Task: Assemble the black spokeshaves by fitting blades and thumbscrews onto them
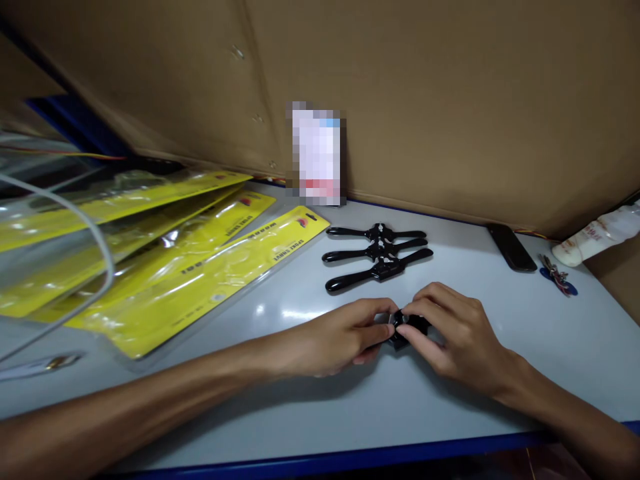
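Both hands meet over the table around one black spokeshave (pixel 399 343), only partly visible between the fingers. My left hand (pixel 340 337) grips its left side, thumb and fingers closed. From the right, my right hand (pixel 457 333) pinches its middle, with thumb and fingertips close to those of the left. Most of the handles are covered by the hands. Just beyond lie three more black spokeshaves (pixel 383 272), side by side in a stack of rows, handles pointing left and right.
Several yellow spokeshave packages (pixel 280 250) with clear plastic fan out on the left. A white cable (pixel 103 247) arcs over them. At the right are a black phone (pixel 511 247), a small tangled cord (pixel 557 277) and a white bottle (pixel 595 237). Cardboard (pixel 450 100) walls the back.
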The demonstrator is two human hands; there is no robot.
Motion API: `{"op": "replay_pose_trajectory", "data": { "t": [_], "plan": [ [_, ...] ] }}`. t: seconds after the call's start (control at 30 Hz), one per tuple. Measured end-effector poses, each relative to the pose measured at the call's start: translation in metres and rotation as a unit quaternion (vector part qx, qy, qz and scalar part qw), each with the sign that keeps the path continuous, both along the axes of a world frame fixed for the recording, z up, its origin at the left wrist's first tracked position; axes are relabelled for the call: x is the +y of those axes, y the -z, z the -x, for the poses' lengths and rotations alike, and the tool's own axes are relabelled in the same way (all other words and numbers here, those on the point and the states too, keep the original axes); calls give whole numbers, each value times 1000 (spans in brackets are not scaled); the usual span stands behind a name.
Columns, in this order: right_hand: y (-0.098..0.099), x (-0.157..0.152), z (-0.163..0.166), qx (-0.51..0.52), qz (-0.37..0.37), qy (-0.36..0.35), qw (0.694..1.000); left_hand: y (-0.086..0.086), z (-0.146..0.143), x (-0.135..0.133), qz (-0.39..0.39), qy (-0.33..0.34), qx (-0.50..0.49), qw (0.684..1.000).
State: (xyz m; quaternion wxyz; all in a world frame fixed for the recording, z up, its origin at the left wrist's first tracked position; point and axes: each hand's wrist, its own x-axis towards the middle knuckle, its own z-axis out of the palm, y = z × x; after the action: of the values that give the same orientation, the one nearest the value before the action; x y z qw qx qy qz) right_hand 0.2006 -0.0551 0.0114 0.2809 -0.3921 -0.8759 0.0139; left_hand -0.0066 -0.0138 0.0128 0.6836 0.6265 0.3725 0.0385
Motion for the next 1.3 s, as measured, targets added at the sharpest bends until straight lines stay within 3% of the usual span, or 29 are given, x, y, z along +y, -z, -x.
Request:
{"op": "replay_pose_trajectory", "data": {
  "t": [0.47, 1.07, 1.17, 1.3],
  "plan": [
    [-6, 9, -13, -27, -32, -109, 993, 18, 1, 1, -30, -9, -75, 997],
    [2, 8, -3, -55, -66, -52, 995, 11, 1, 0, -52, 16, -57, 997],
    [7, 7, 1, -9, -29, -35, 999, 12, 0, -1, -53, 14, -59, 997],
    [5, 7, 5, 121, 130, 21, 984, 9, 0, -2, -66, 1, -41, 997]
  ]
}}
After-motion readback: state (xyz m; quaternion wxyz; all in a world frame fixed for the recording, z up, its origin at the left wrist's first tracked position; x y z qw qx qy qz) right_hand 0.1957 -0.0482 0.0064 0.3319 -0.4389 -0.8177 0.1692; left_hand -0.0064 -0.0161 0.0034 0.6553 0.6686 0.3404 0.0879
